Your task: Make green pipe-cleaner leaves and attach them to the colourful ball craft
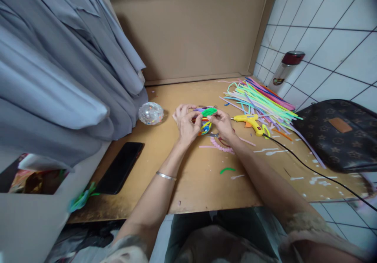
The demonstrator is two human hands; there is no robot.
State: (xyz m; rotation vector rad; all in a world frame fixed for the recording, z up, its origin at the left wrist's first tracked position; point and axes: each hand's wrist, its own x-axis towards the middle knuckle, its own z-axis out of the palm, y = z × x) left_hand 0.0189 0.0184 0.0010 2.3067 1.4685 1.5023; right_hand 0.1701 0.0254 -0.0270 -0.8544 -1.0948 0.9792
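A green fuzzy piece (209, 112) is pinched between my two hands above the middle of the wooden table. My left hand (187, 122) holds its left end, fingers bent and pressed together. At its right end, my right hand (222, 124) grips it between thumb and fingers. Under and between the hands lies a round colourful item (205, 128) in blue and yellow, partly hidden. Small scissors (212, 135) and a pink fuzzy strip (219, 145) rest just below my right hand. A short green stem (227, 170) lies nearer the table's front edge.
A yellow glue gun (249, 122) with a black cord lies right of my hands. Behind it spreads a pile of coloured pipe cleaners (259, 100). A dark bag (338, 133) and a bottle (284, 72) stand right. Left are a clear ball (150, 113), a phone (120, 168) and grey cloth (67, 66).
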